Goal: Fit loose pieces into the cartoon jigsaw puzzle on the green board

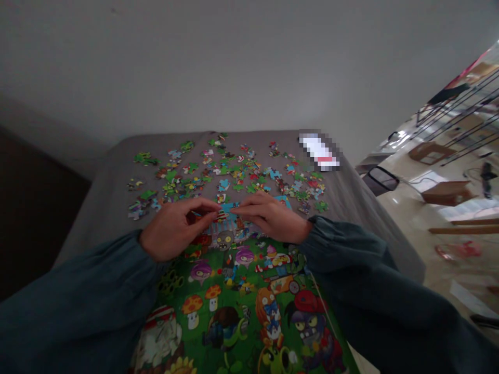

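A cartoon jigsaw puzzle with a green ground and many characters lies in front of me, its far edge under my hands. My left hand is closed in a pinch, thumb and forefinger meeting on a small jigsaw puzzle piece at that edge. From the other side my right hand reaches in with fingers pressed together, their tips at a light-blue part of the same spot. Its thumb is mostly hidden. A single blue piece lies just beyond the fingertips.
Loose puzzle pieces are scattered over the grey cloth beyond the puzzle. A blurred-out phone lies at the far right corner. A pale wall stands behind. Cardboard boxes and a wire rack are to the right.
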`<action>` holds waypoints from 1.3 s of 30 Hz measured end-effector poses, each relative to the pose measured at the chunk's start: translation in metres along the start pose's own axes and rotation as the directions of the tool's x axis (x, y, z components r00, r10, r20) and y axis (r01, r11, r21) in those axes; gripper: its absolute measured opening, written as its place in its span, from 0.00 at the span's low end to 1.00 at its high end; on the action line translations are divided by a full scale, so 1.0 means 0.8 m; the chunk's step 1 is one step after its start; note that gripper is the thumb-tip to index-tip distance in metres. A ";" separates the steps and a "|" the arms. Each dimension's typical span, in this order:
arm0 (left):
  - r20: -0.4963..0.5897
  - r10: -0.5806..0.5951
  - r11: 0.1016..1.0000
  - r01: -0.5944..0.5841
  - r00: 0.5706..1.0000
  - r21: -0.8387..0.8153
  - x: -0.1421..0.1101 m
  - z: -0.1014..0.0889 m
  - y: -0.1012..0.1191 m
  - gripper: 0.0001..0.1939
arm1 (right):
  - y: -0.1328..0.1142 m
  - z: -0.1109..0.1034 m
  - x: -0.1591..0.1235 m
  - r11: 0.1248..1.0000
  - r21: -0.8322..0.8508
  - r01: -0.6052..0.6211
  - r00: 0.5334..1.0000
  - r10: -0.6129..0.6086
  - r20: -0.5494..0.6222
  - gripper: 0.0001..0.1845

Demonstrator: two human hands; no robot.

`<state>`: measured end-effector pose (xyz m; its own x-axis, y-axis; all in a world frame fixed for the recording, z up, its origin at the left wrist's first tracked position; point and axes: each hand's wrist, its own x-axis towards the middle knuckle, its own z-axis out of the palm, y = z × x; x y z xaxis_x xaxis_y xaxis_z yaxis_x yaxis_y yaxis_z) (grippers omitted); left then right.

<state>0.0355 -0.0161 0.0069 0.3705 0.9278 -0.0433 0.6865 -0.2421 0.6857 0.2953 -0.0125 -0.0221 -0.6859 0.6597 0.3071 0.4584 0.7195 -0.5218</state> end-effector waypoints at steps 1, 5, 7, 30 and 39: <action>-0.009 -0.005 1.000 0.005 1.000 -0.013 0.002 0.000 0.000 0.23 | 0.002 0.001 0.000 1.000 -0.014 -0.007 1.000 0.007 -0.007 0.17; -0.046 0.018 0.995 -0.022 0.999 -0.094 0.015 -0.005 0.002 0.24 | 0.005 -0.003 0.000 0.997 0.012 -0.077 0.992 0.077 -0.095 0.21; -0.014 0.032 0.988 -0.034 0.999 -0.152 0.026 -0.006 0.009 0.26 | 0.004 -0.009 -0.002 0.991 0.056 -0.120 0.977 0.127 -0.168 0.21; 0.123 0.408 0.714 -0.400 0.905 0.575 0.025 0.040 0.008 0.15 | 0.019 -0.027 -0.007 0.904 0.322 -0.282 0.898 0.367 -0.242 0.11; 0.046 0.295 0.816 -0.277 0.954 0.508 0.025 0.045 0.008 0.18 | 0.019 -0.025 -0.005 0.833 0.477 -0.280 0.901 0.400 -0.169 0.11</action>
<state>0.0698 -0.0096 -0.0156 0.5848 0.8011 0.1278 0.7754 -0.5983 0.2020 0.3160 0.0000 -0.0153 -0.3389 0.9187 0.2030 0.3043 0.3112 -0.9003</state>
